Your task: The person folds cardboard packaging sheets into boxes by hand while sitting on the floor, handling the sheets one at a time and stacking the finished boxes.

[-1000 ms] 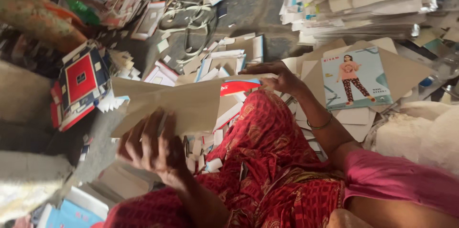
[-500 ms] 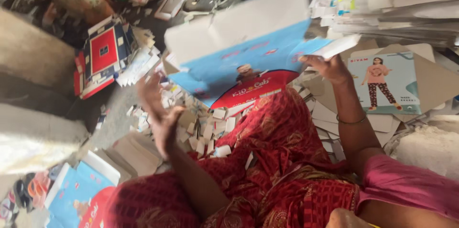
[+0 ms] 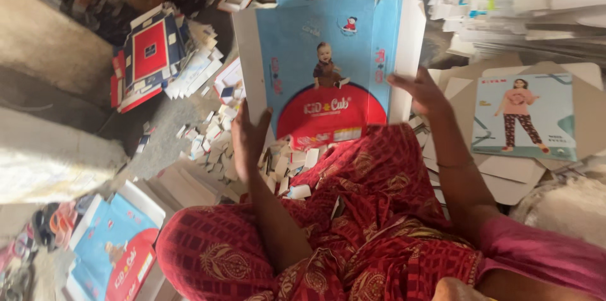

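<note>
While the floor around the seated person lies thick with stacked printed cartons, the flat blue-and-red carton blank (image 3: 325, 61) stands raised between both hands above the red patterned lap (image 3: 353, 212), its printed face toward the camera. Its long axis runs near to far, the red arch end nearest the lap and the top flap pointing far. The left hand (image 3: 249, 140) presses open-palmed, fingers spread, against the blank's lower left edge; the right hand (image 3: 421, 94) grips the right side flap with fingers curled over it. Both hands sit about equally close. To the right lies a carton sheet showing a figure in pink (image 3: 524, 118); far left, a red-and-blue carton stack (image 3: 151, 54).
</note>
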